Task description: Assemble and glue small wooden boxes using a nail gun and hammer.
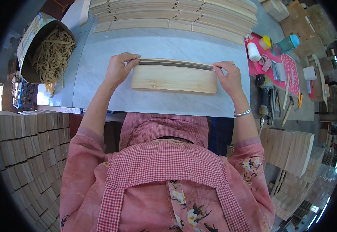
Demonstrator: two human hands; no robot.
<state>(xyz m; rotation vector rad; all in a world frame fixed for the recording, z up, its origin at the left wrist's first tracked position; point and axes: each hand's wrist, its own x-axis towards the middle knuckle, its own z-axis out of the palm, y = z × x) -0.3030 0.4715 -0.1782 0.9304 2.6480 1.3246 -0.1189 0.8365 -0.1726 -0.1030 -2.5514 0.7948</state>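
Note:
A long, narrow box of pale wood [174, 80] lies on the table in front of me, its long side toward me. A dark gap runs along its top, just short of the far edge. My left hand [119, 69] pinches the far left corner between thumb and fingers. At the far right corner my right hand [230, 77] grips the box in the same way, with a silver bangle on the wrist. The inside of the box is mostly hidden.
Stacked wooden boards [176, 17] fill the table's far side. An open sack of rubber bands [54, 54] stands at the left. Right are a white glue bottle [253, 52], a teal-lidded jar [286, 44], a power tool [264, 92] and a hammer [288, 111]. Wooden blocks [33, 150] are piled lower left.

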